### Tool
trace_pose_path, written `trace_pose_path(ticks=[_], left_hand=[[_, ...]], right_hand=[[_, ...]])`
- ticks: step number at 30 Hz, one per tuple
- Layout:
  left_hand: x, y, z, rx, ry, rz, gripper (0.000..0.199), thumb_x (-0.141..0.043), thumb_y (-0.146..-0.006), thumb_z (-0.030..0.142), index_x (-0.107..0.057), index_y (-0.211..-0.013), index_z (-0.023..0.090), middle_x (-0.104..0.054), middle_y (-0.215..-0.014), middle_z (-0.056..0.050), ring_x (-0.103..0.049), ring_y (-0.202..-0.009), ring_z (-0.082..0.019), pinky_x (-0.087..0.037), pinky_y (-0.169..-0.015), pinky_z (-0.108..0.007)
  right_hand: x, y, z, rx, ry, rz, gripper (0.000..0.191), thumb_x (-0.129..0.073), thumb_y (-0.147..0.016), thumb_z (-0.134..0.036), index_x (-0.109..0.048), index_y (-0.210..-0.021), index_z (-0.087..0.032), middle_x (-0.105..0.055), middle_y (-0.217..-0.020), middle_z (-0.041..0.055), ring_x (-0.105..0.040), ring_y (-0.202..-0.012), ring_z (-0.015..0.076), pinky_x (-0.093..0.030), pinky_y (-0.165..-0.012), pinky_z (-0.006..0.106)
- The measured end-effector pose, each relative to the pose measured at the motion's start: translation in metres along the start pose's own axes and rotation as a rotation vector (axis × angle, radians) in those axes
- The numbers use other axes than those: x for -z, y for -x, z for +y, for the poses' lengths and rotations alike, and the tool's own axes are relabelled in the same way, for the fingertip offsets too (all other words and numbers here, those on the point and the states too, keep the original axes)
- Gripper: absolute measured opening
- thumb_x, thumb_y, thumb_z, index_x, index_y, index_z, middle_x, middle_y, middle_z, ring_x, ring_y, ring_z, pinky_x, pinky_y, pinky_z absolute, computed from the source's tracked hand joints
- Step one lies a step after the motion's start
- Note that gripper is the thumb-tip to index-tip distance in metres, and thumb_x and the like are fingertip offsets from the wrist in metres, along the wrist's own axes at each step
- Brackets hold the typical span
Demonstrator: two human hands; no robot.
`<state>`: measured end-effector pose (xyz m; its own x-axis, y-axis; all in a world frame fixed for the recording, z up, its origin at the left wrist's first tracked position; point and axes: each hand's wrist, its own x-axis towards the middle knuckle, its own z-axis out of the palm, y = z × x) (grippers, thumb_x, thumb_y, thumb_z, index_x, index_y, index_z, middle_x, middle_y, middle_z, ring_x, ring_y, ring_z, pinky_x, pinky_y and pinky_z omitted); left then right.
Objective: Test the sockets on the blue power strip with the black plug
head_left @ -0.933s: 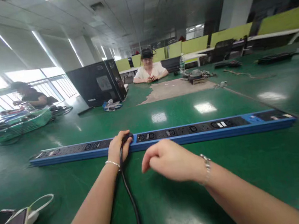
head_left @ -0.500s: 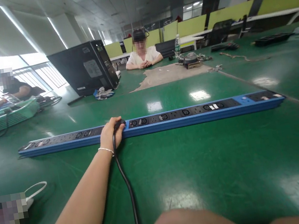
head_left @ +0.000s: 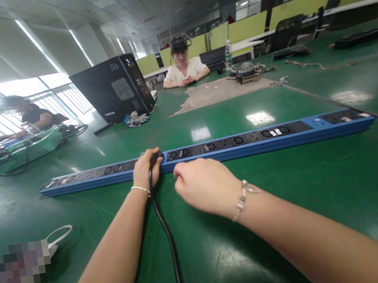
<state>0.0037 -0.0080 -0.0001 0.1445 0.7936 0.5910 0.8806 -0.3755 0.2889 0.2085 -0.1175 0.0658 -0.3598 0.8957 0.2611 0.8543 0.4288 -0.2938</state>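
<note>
A long blue power strip (head_left: 262,147) with black sockets along its top lies across the green table. Near its middle, my left hand (head_left: 145,170) is closed around the black plug (head_left: 157,156) of a power cord, resting on the strip. The black cord (head_left: 170,241) runs from that plug down towards the near table edge. My right hand (head_left: 208,186), with a bracelet at the wrist, hovers just in front of the strip, right of the plug. Its fingers are curled in, and whatever they hold, if anything, is hidden.
At left stand a green basket (head_left: 39,145) with cables and a blurred object (head_left: 15,281) with a white loop. Farther back are a black computer case (head_left: 111,91), gloves (head_left: 137,119), cardboard (head_left: 203,95) and a water bottle (head_left: 228,55). Two people sit beyond.
My right hand has come in from the lower right to the front of the strip. The left hand keeps its grip on the plug. The view has shifted slightly.
</note>
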Motion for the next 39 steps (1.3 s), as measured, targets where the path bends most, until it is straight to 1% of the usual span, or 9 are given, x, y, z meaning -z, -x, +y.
trace_pose_path(ticks=[1,3,5,9,20,28,31,34,39], left_hand=[[0.0,0.0,0.0,-0.024,-0.005,-0.006,0.033,-0.051,-0.08,0.033,-0.057,-0.11,0.022,-0.066,-0.099,-0.006,-0.06,-0.093,-0.022,-0.046,-0.084,-0.035],[0.0,0.001,0.002,-0.052,-0.015,-0.009,0.032,-0.051,-0.081,0.032,-0.057,-0.11,0.022,-0.066,-0.1,-0.006,-0.06,-0.094,-0.022,-0.045,-0.085,-0.034],[0.0,0.002,0.003,-0.075,-0.03,-0.001,0.031,-0.05,-0.081,0.033,-0.057,-0.109,0.022,-0.066,-0.099,-0.005,-0.06,-0.094,-0.021,-0.045,-0.084,-0.033],[0.001,0.002,0.005,-0.107,-0.046,0.006,0.029,-0.05,-0.082,0.032,-0.057,-0.109,0.022,-0.065,-0.098,-0.006,-0.06,-0.092,-0.021,-0.045,-0.083,-0.033],[0.0,0.003,0.011,-0.08,-0.065,0.025,0.029,-0.049,-0.084,0.041,-0.057,-0.106,0.023,-0.065,-0.099,-0.005,-0.06,-0.091,-0.02,-0.044,-0.084,-0.033],[-0.006,0.004,0.012,-0.056,0.035,0.049,0.027,-0.049,-0.084,0.036,-0.057,-0.106,0.022,-0.065,-0.096,-0.005,-0.06,-0.09,-0.02,-0.044,-0.084,-0.033],[-0.002,0.001,0.017,0.039,0.125,0.18,0.027,-0.051,-0.083,0.035,-0.056,-0.106,0.021,-0.064,-0.098,-0.005,-0.059,-0.089,-0.019,-0.045,-0.083,-0.032],[0.013,-0.005,0.01,0.169,0.18,0.341,0.03,-0.053,-0.082,0.037,-0.054,-0.108,0.021,-0.063,-0.099,-0.004,-0.059,-0.087,-0.017,-0.045,-0.081,-0.03],[0.052,-0.002,-0.044,0.41,0.125,0.526,0.033,-0.055,-0.079,0.038,-0.055,-0.107,0.021,-0.062,-0.092,-0.003,-0.059,-0.082,-0.016,-0.046,-0.079,-0.03]], right_hand=[[-0.003,-0.009,0.01,-0.01,0.02,0.028,0.024,-0.043,-0.087,-0.024,-0.065,-0.096,-0.017,-0.068,-0.092,0.008,-0.061,-0.086,0.0184,-0.044,-0.081,0.032],[-0.016,-0.024,0.032,-0.027,0.063,0.178,0.032,-0.042,-0.086,-0.023,-0.06,-0.11,-0.015,-0.062,-0.116,0.0103,-0.053,-0.108,0.0215,-0.039,-0.092,0.036],[-0.034,-0.031,0.055,-0.04,0.076,0.226,0.038,-0.042,-0.086,-0.026,-0.056,-0.119,-0.015,-0.052,-0.131,0.0091,-0.044,-0.121,0.0228,-0.034,-0.099,0.039],[-0.059,-0.032,0.081,-0.048,0.119,0.259,0.043,-0.042,-0.086,-0.031,-0.051,-0.126,-0.018,-0.047,-0.136,0.0067,-0.037,-0.127,0.0235,-0.024,-0.106,0.043],[-0.063,-0.033,0.081,-0.031,0.155,0.326,0.042,-0.045,-0.083,-0.028,-0.053,-0.124,-0.019,-0.05,-0.134,0.0056,-0.04,-0.125,0.0222,-0.026,-0.102,0.039],[-0.064,-0.032,0.082,-0.03,0.155,0.352,0.042,-0.046,-0.081,-0.026,-0.055,-0.121,-0.02,-0.052,-0.131,0.0053,-0.042,-0.123,0.021,-0.028,-0.101,0.038],[-0.064,-0.032,0.083,-0.027,0.162,0.346,0.042,-0.046,-0.08,-0.025,-0.055,-0.121,-0.019,-0.052,-0.132,0.0049,-0.042,-0.123,0.021,-0.027,-0.101,0.038],[-0.064,-0.032,0.083,-0.026,0.161,0.344,0.043,-0.046,-0.08,-0.025,-0.055,-0.121,-0.019,-0.052,-0.132,0.0048,-0.042,-0.123,0.0212,-0.027,-0.101,0.038],[-0.065,-0.032,0.081,-0.04,0.154,0.358,0.042,-0.046,-0.08,-0.025,-0.055,-0.121,-0.02,-0.053,-0.131,0.0046,-0.042,-0.123,0.0212,-0.027,-0.101,0.038]])
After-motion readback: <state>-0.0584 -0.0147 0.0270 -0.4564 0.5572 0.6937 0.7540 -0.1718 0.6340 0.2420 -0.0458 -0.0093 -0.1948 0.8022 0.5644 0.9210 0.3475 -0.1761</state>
